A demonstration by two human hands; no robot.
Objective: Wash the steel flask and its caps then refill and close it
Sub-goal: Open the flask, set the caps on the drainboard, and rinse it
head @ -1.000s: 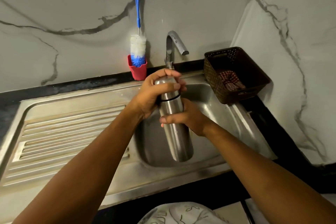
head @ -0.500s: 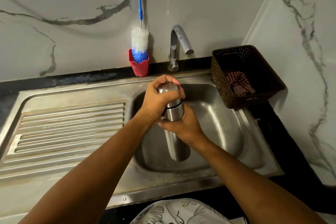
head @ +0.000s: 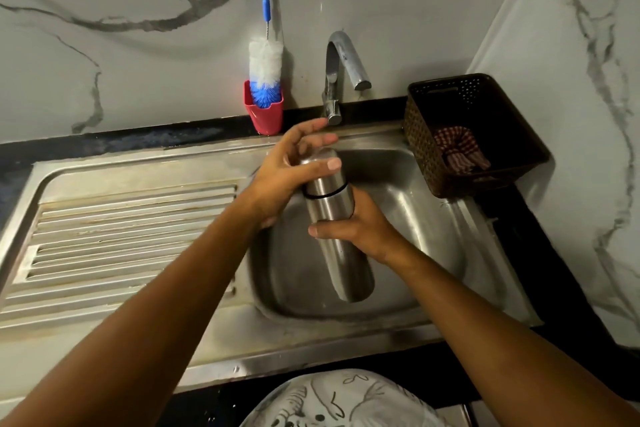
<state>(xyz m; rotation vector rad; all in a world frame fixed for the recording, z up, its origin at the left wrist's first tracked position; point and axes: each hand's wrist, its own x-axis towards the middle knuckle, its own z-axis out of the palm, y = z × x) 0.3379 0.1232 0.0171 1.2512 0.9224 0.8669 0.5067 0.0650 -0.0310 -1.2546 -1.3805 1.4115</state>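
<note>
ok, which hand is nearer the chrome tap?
Left. The left hand grips the steel flask's cap, fingertips just below the chrome tap. The right hand holds the flask body, lower in the steel sink.

Steel flask held over the sink

At frame centre, the right hand (head: 360, 229) grips the steel flask (head: 337, 232) mid-body while the left hand (head: 287, 177) wraps its cap (head: 320, 172), fingers partly loosened, above the sink (head: 433, 236).

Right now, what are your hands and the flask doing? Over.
Left hand on the cap, fingers loosening. Right hand gripping the flask over the sink. Tap dry, nothing in the way.
</note>
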